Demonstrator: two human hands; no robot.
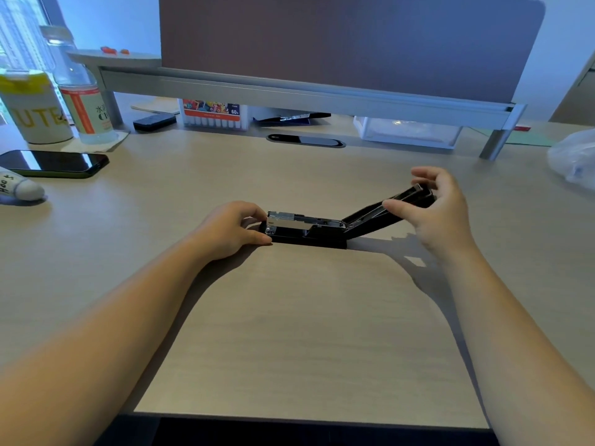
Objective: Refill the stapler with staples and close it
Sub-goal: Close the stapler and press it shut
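A black stapler [309,231] lies on the pale wooden desk [306,333], its base flat and its silver staple channel [299,220] showing on top. The black top cover [373,217] is swung up and back to the right at a low angle. My left hand [230,230] grips the left front end of the base with thumb and fingers. My right hand [438,207] holds the raised far end of the cover between thumb and fingers. I cannot tell whether staples lie in the channel. No loose staples are visible.
A black phone [54,162] lies at the left, with a white cup [35,107] and a bottle [82,91] behind it. Under the grey monitor shelf [289,88] stand a marker box [212,115] and a clear container [409,130]. A plastic bag [573,156] sits far right.
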